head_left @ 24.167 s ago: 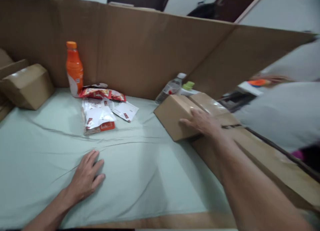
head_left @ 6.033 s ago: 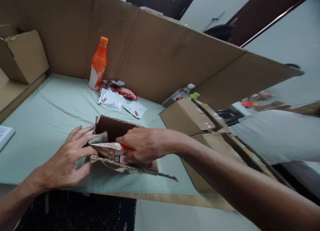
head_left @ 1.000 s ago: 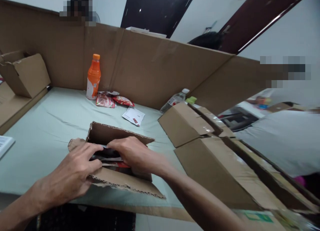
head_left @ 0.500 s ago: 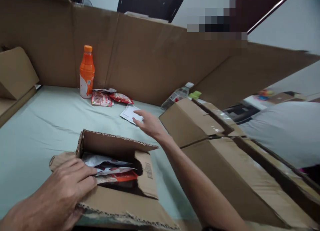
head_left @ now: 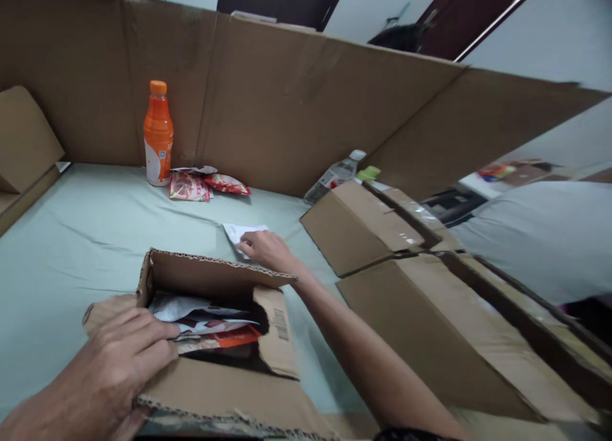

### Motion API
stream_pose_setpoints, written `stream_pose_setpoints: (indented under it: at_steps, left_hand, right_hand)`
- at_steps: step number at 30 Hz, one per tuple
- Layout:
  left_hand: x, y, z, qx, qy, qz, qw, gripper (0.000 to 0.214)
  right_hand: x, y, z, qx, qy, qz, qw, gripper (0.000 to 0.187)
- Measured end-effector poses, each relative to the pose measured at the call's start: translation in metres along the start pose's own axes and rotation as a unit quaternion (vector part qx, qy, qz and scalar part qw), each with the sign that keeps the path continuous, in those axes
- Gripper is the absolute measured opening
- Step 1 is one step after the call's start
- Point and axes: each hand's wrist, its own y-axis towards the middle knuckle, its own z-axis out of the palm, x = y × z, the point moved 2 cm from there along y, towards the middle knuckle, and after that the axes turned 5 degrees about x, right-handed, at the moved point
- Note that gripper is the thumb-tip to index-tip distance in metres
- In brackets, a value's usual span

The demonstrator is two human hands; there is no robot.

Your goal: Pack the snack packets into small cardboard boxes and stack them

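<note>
An open cardboard box [head_left: 220, 377] is close to me, with several flat packets [head_left: 215, 329] standing inside it. My left hand [head_left: 129, 352] is closed over the box's left side, its fingertips against the packets and part of the thumb hidden. Beyond the box's far flap, my right hand [head_left: 265, 248] pinches the near right part of a white packet [head_left: 239, 232]. That packet's far left part is tilted on the pale green cloth, and my fingers cover the rest of it.
An orange bottle [head_left: 158, 135] stands at the back beside red and pink packets [head_left: 191, 186]. A clear plastic bottle [head_left: 337, 176] leans behind cardboard boxes [head_left: 430, 320] on the right. A tall cardboard wall [head_left: 287, 97] closes the back, and another box [head_left: 29, 141] is at the left.
My right hand has closed its fingers on the white packet and drawn it slightly towards me and left. My left hand keeps its place on the box. The view has shifted a little.
</note>
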Motion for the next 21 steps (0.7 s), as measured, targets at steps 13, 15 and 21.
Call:
stream_pose_setpoints:
  at_steps: [13, 15, 21]
  left_hand:
    - [0.001, -0.001, 0.002, 0.007, -0.024, -0.009, 1.0, 0.044]
    - [0.001, -0.001, 0.0, 0.009, -0.02, -0.009, 1.0, 0.042]
    - [0.005, -0.006, 0.004, -0.002, -0.02, 0.002, 1.0, 0.041]
  right_hand:
    - [-0.043, 0.041, 0.027, 0.094, 0.091, 0.042, 0.991, 0.04]
    - [-0.05, 0.034, 0.035, 0.11, 0.112, 0.044, 0.987, 0.038]
    - [-0.048, 0.003, 0.044, 0.084, 0.19, 0.021, 0.978, 0.04]
